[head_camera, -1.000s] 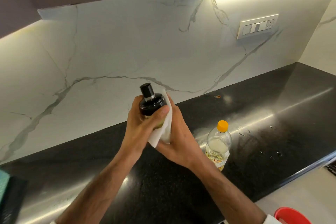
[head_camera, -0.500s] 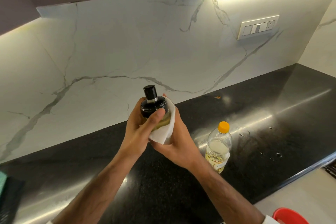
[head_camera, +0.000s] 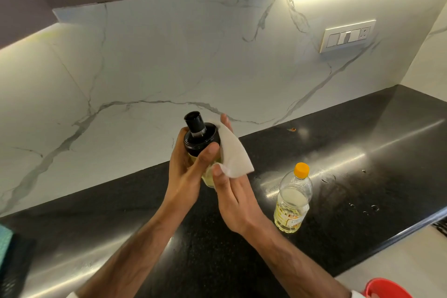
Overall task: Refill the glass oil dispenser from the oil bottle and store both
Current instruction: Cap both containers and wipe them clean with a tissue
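Note:
My left hand [head_camera: 187, 172] grips the glass oil dispenser [head_camera: 199, 138] above the black counter [head_camera: 338, 152]; its black cap and spout point up and yellow oil shows below my thumb. My right hand [head_camera: 232, 196] holds a white tissue [head_camera: 233, 155] against the dispenser's right side, thumb pinching the tissue's lower edge, fingers behind it. The plastic oil bottle [head_camera: 294, 198] with an orange cap stands upright on the counter to the right of my hands, partly full, cap on.
A marble backsplash rises behind the counter, with a switch panel [head_camera: 347, 35] at upper right. Droplets [head_camera: 362, 208] lie on the counter right of the bottle. A red container [head_camera: 387, 289] shows at the bottom right edge, a teal item [head_camera: 4, 242] at far left.
The tissue has unfolded and now spreads out to the dispenser's right. My right thumb has shifted onto its lower edge. The left hand keeps its grip; the bottle has not moved.

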